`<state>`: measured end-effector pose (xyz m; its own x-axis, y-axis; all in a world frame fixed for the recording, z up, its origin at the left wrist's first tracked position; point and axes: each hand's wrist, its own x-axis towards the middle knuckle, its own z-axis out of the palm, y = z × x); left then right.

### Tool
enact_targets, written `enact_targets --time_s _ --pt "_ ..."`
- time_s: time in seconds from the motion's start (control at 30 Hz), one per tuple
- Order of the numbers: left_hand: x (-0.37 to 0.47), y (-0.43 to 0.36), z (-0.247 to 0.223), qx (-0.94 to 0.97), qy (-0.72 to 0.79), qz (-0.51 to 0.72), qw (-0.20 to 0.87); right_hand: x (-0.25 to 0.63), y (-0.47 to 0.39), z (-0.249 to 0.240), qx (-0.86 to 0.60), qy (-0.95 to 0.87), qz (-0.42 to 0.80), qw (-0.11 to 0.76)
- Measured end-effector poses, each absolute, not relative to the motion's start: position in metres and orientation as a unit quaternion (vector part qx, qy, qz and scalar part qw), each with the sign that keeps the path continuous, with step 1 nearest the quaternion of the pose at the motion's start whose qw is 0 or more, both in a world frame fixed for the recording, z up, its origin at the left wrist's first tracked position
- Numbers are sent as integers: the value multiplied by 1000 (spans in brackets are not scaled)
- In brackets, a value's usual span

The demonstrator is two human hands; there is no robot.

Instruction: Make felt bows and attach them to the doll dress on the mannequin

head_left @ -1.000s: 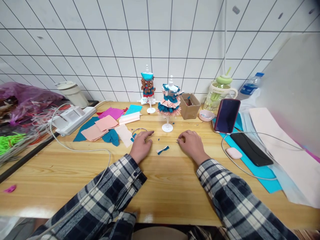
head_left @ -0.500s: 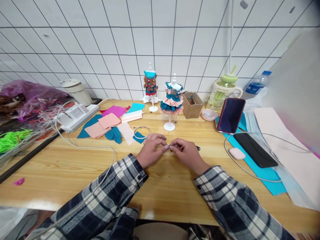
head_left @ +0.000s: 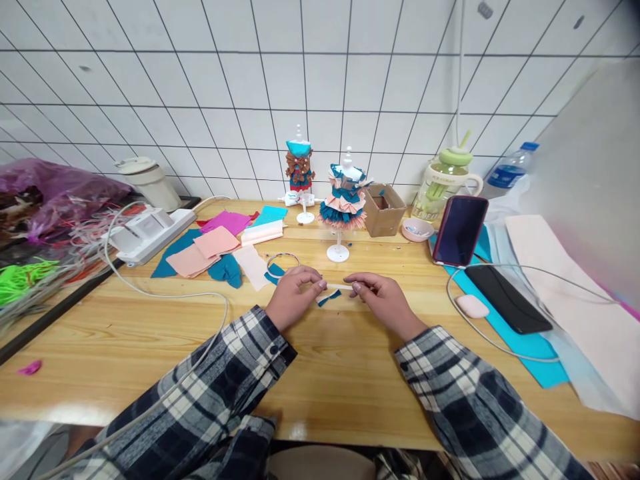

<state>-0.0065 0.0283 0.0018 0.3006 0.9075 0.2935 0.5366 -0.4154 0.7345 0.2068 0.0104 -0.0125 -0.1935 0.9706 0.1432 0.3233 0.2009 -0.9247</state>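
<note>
While pinched shut, left hand (head_left: 291,298) and right hand (head_left: 383,299) on thin white strip (head_left: 338,287)

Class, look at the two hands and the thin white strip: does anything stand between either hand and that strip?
Nothing visible does. The left hand and right hand each pinch an end of the white strip; a teal bow piece lies just below it.

I am counting two dressed mannequins (head_left: 345,193), two phones (head_left: 460,230), one cardboard box (head_left: 383,211), one bottle (head_left: 510,175), one mug (head_left: 447,181).

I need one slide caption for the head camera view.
Both hands, left hand and right hand, stretch a white strip above a teal bow.
</note>
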Motion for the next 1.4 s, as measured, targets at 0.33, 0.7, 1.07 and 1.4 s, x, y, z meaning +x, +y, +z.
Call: enact_targets --time_s 0.33,0.7,1.07,1.4 --pt "-10 30 4 751 471 359 292 217 14 -12 -498 -669 375 406" --pt "-8 25 9 773 429 352 308 221 13 -1 -483 -766 240 350" --pt "-4 14 12 672 498 424 347 202 1 4 -503 -604 501 362" --pt "6 -4 10 784 410 395 247 189 -9 1 -360 -329 759 431"
